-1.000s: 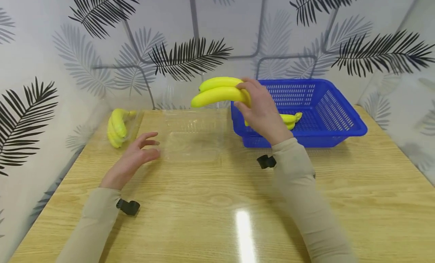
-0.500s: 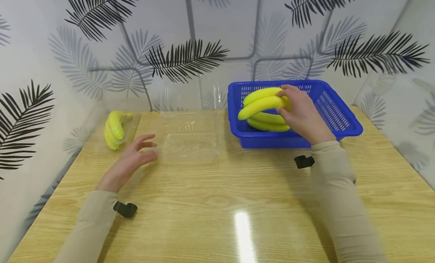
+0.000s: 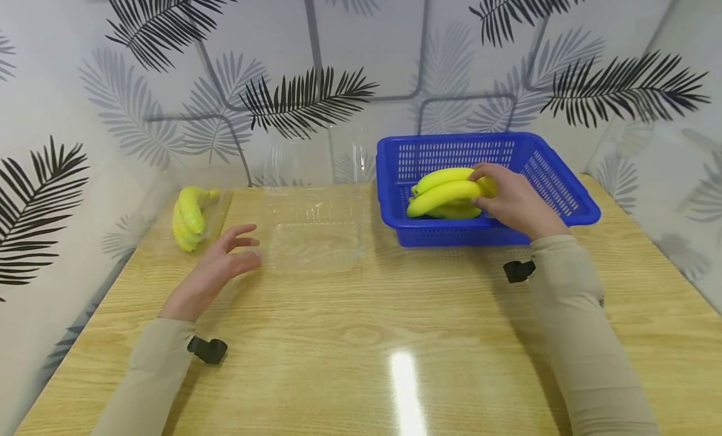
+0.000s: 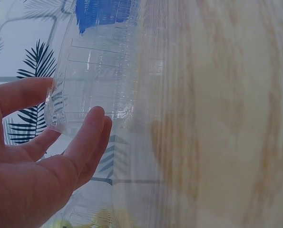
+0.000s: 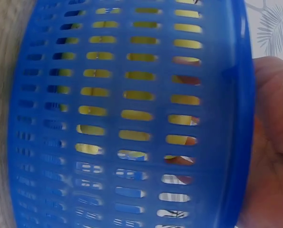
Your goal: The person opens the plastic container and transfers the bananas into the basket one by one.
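My right hand (image 3: pixel 519 201) grips the right end of a bunch of yellow bananas (image 3: pixel 445 195) low inside the blue basket (image 3: pixel 457 237). More bananas show beneath that bunch. In the right wrist view, the slotted basket wall (image 5: pixel 153 107) hides most of the fingers, and yellow shows through the slots. My left hand (image 3: pixel 211 273) stays at the left side of a clear plastic box (image 3: pixel 316 260), fingers spread and relaxed. The left wrist view shows the left hand's fingertips (image 4: pixel 96 116) right at the box's edge.
A second clear box at the far left holds a bunch of bananas (image 3: pixel 188 217). The middle box's transparent lid (image 3: pixel 316 160) stands raised at the back. A leaf-patterned wall (image 3: pixel 361 54) closes off the rear of the wooden table (image 3: pixel 316 336).
My right hand has carried the bananas rightward from above the clear box and lowered them into the blue basket. My left hand has stayed beside the box.
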Demonstrator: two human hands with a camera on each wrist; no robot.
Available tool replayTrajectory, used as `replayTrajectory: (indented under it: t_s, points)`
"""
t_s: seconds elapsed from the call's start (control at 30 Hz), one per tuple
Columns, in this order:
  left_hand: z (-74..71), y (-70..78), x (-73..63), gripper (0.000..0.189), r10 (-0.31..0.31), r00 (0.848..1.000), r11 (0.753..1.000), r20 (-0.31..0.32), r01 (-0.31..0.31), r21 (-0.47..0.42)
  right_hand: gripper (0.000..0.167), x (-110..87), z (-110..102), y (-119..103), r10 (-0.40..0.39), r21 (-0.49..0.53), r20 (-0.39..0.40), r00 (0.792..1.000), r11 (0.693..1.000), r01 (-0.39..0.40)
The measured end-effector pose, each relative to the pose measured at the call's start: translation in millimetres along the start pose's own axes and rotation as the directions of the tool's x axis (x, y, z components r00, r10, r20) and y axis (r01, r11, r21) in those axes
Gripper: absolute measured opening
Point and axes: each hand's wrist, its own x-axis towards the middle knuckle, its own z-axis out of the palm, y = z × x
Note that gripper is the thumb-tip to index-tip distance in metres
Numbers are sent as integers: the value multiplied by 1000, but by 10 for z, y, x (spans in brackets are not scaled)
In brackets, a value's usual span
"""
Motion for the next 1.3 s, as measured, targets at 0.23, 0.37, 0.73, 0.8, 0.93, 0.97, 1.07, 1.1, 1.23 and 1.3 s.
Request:
replayTrajectory:
  t_s: [0.23, 0.37, 0.73, 0.8, 0.93, 0.97, 1.07, 1.1, 1.23, 1.3]
  points:
    - [6, -19, -6, 69, -4, 1000, 1000, 5, 4, 2, 34, 16, 46, 48, 2, -15, 11, 1000, 1000, -2]
    - [2, -18, -12, 69, -8, 1000, 1000, 2, 8, 2, 34, 26, 52, 55, -11, -14, 8, 1000, 1000, 11]
    - [-12, 13, -19, 68, 4, 1000, 1000, -3, -4, -3, 29, 32, 22, 12, 39, 18, 5, 999, 999, -39]
    - [-11, 15, -21, 68, 6, 1000, 1000, -2, -6, -5, 29, 32, 20, 8, 46, 16, 6, 999, 999, -46]
    - [-11, 18, -26, 68, 2, 1000, 1000, -1, -2, -8, 30, 22, 6, -24, 54, 16, 8, 998, 998, -55]
    - [-12, 18, -28, 68, 1, 1000, 1000, -1, -1, -8, 30, 20, 1, -34, 57, 18, 11, 998, 998, -57]
    - [-14, 15, -31, 68, -3, 1000, 1000, -2, 3, -9, 31, 12, -17, -77, 59, 21, 17, 998, 998, -60]
    - [-13, 15, -31, 68, -5, 1000, 1000, -1, 5, -10, 31, 6, -25, -97, 61, 21, 20, 998, 998, -62]
    - [-5, 19, -17, 69, -7, 1000, 1000, -2, 7, -15, 31, -2, -40, -181, 52, 18, 26, 998, 998, -52]
    - [0, 28, -7, 69, -7, 1000, 1000, -2, 7, -18, 30, -4, -41, -227, 40, 10, 28, 999, 999, -40]
